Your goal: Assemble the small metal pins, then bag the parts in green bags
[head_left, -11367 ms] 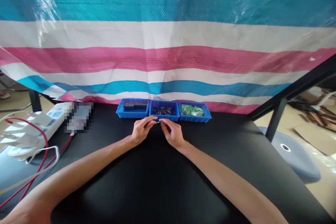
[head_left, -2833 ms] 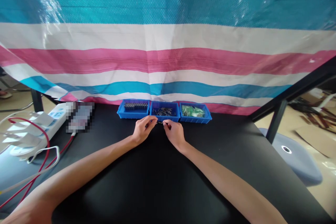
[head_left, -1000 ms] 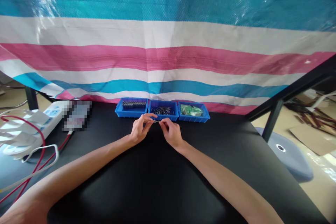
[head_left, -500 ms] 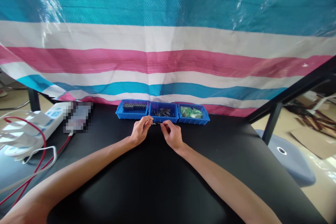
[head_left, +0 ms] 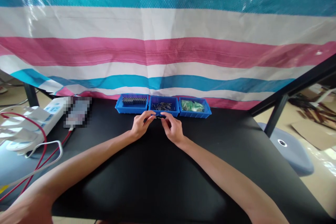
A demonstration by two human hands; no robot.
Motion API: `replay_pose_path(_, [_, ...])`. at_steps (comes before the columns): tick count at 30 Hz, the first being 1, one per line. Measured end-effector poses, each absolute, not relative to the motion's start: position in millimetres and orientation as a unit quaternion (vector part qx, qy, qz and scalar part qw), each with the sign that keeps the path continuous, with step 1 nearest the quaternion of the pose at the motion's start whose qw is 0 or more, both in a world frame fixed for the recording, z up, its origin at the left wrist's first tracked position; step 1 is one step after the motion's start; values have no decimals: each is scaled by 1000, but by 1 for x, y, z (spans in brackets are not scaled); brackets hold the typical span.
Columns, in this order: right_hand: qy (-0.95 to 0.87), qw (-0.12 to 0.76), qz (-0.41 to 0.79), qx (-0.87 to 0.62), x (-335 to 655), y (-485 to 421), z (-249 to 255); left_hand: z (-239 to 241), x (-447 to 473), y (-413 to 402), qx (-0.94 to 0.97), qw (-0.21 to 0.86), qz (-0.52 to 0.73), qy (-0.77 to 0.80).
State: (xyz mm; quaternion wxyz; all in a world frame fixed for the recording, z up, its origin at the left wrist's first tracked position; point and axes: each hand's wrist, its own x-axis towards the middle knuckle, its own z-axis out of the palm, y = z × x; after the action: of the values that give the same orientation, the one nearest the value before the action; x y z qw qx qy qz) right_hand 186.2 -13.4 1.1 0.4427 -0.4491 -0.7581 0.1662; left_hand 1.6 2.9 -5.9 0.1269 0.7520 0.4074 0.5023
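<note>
My left hand (head_left: 141, 125) and my right hand (head_left: 172, 127) meet in front of the middle blue bin (head_left: 164, 113). Between their pinched fingertips is a small, thin dark piece (head_left: 158, 117) with a light tip, too small to name; both hands grip it. Inside the middle bin lie many slim metal pieces (head_left: 162, 106). The left blue bin (head_left: 131, 109) holds rows of small metal cylinders (head_left: 134, 100). In the right blue bin (head_left: 195, 114) are green and clear plastic packets (head_left: 193, 105).
A white power strip (head_left: 54, 108) with plugs and red and white cables stands at the left, beside a blurred-out phone-like device (head_left: 78, 112). A striped plastic sheet (head_left: 162, 52) hangs behind the black table (head_left: 147, 182). A grey stool (head_left: 291, 150) is at the right.
My hands have drawn closer together around the small piece, their fingertips now nearly touching. The view has tilted slightly, so the sheet and bins appear higher.
</note>
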Motion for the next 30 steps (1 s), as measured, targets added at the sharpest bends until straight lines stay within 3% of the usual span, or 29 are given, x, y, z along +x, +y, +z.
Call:
replay_pose_path(14, [-800, 421, 150, -400, 184, -12, -3, -9, 2, 4, 765, 149, 480, 403])
replay_pose_path(23, [-747, 500, 146, -414, 185, -8, -2, 2, 6, 2, 753, 154, 481, 422])
replay_pose_path(30, [-774, 461, 161, -403, 185, -8, 0, 5, 6, 2, 764, 120, 501, 388])
